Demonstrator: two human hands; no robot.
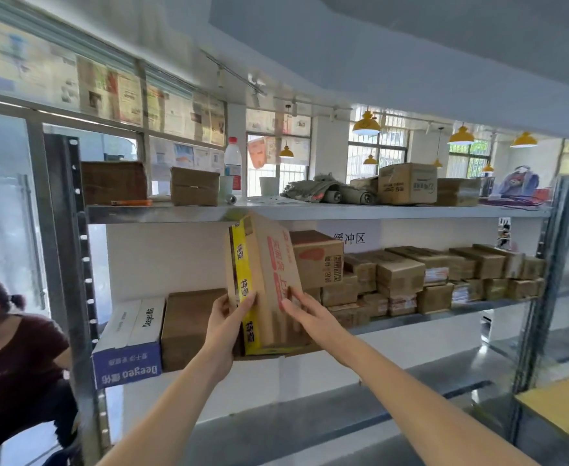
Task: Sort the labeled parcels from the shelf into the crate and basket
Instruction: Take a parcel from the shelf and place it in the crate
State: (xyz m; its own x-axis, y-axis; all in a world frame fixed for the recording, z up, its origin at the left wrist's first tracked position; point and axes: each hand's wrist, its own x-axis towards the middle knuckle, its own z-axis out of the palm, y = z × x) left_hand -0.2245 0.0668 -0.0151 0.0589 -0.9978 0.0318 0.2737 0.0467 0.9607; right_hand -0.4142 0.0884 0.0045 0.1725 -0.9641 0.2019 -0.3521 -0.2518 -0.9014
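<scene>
At the middle shelf (310, 213) we're tipping out a tall carton (262, 280), left hand (224, 326) gripping its edge, right hand (305, 311) pressing flat; next, lifting it clear.

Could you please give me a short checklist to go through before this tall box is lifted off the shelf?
1. Left hand grips the tall box at its yellow-taped edge: ok.
2. Right hand lies flat against the box face: ok.
3. Box tilted, base on the middle shelf: ok.
4. Top clear of the upper shelf: not ok, very close.
5. Label readable: cannot tell.
6. Crate and basket: cannot tell.
</scene>
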